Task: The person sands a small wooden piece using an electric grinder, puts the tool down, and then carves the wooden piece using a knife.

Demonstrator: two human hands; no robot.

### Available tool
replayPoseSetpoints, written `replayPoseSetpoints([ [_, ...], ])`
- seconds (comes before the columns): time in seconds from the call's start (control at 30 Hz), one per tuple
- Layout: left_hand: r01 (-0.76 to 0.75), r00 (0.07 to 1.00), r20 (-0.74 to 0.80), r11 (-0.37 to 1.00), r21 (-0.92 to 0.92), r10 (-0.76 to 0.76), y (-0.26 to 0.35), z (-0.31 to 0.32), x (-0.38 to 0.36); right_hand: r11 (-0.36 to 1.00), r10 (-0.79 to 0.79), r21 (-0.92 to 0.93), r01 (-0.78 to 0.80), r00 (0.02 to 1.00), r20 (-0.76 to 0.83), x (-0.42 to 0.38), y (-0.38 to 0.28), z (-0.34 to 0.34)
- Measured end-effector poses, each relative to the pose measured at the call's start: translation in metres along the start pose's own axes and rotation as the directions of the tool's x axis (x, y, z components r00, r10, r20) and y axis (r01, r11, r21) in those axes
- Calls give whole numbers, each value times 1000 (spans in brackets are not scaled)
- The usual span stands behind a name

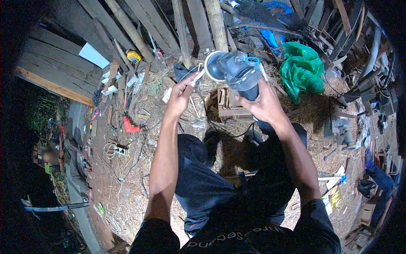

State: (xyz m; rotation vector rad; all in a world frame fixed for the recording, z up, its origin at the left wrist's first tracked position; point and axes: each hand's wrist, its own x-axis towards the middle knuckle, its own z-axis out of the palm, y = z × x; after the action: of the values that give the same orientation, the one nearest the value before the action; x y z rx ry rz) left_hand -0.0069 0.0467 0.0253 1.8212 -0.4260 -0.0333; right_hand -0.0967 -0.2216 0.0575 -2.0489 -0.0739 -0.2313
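My right hand (265, 103) is wrapped round the dark body of an angle grinder (240, 73), held up in front of me. Its round disc (215, 67), with a pale rim, faces left. My left hand (182, 96) pinches a small, thin, pale wooden piece (199, 75) between thumb and fingers, close to the left edge of the disc. Below the grinder, between my feet, sits a low wooden block (234, 113) with several wood pieces on it.
A red power drill (131, 125) lies on the ground at left, near a power strip (122, 150) and tangled pale cord (120, 218). To the right is a crumpled green plastic bag (300, 70). Planks (148, 25) lean at the back. A person (74, 158) is at far left.
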Motion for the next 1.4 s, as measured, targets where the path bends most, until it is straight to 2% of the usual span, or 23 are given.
replayPoseSetpoints([
  [0.07, 24, 1000, 9, 999, 36, -25, 1, 0, -2, 999, -22, -48, 22, 1000, -4, -1, 4, 4],
  [0.1, 63, 998, 14, 997, 42, -64, 12, -1, -4, 998, -50, 31, 51, 998, -32, -1, 4, 4],
  [0.2, 102, 995, 16, 992, 69, -103, 13, -5, -7, 1000, 11, -24, -12, 999, -35, 3, -1, -1],
  [0.33, 34, 998, 54, 999, 31, -35, 9, -4, -2, 999, -32, -32, 32, 999, -16, -3, -3, 2],
  [0.47, 30, 998, 47, 996, 86, -34, 9, -8, -4, 1000, 23, 5, -23, 1000, 4, 2, -1, -1],
  [0.5, 25, 998, 51, 995, 92, -30, 6, -10, -4, 998, 16, -66, -18, 999, -34, 3, 1, 0],
  [0.6, -4, 998, 66, 996, 87, -2, 3, -9, -3, 1000, -22, -11, 22, 1000, -1, -1, -2, -1],
  [0.63, -13, 997, 71, 996, 83, 7, 4, -8, -3, 998, -42, -44, 42, 999, -2, -3, -4, 1],
  [0.77, 4, 997, 71, 996, 86, -10, 2, -11, -4, 1000, 7, -9, -7, 1000, 14, 0, 0, 2],
  [0.83, 48, 996, 75, 994, 99, -55, 3, -15, -5, 998, 4, -65, -5, 1000, -11, 2, 4, 2],
  [0.87, 32, 996, 75, 996, 82, -39, 2, -15, -4, 996, 4, -93, -6, 1000, -27, 3, 5, 2],
  [0.97, -14, 997, 78, 998, 55, 9, -2, -14, -3, 998, -64, 9, 64, 998, -7, -1, 6, 3],
  [1.03, -41, 996, 83, 998, 50, 37, -1, -11, -4, 999, -32, -7, 32, 999, -15, -1, -5, 0],
  [1.13, 18, 996, 86, 998, 53, -23, 9, -14, -7, 999, -35, -6, 35, 999, -30, 1, 3, 0],
  [1.27, 8, 996, 87, 996, 91, -16, 11, -11, -6, 999, -28, 24, 28, 999, 23, -2, -1, -3],
  [1.3, 1, 996, 84, 996, 93, -9, 11, -11, -6, 1000, -2, -31, 3, 1000, 25, -4, -2, -4],
  [1.4, -27, 996, 85, 993, 111, 17, 9, -13, -7, 999, 4, -32, -3, 1000, 9, -1, 1, -5],
])
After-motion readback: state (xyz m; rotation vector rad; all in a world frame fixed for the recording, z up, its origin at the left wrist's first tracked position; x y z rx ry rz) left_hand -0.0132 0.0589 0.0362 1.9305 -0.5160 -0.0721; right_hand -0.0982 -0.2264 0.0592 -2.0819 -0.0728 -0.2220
